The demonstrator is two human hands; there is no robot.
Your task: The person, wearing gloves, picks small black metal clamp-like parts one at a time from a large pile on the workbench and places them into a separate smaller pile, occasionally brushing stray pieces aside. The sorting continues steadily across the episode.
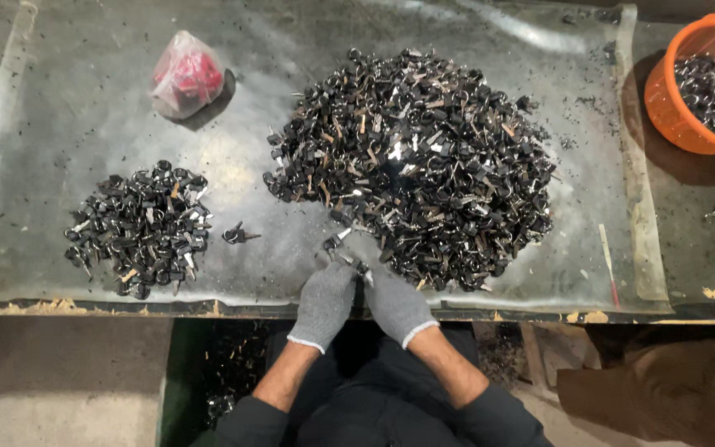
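Note:
A large heap of small black keys (415, 161) lies on the plastic-covered table (84, 99). Both hands wear grey knit gloves. My left hand (324, 300) and my right hand (397, 305) meet at the table's near edge, just below the heap. Between their fingertips they pinch a small black key (361, 267). A smaller pile of black keys (141, 228) sits at the left. One single key (237, 235) lies between the two piles.
A knotted clear bag of red pieces (185, 74) rests at the back left. An orange bucket (672, 99) with more keys stands at the back right. Another person's arm in a brown sleeve (672, 389) is at the right edge. A thin stick (608, 252) lies near the heap.

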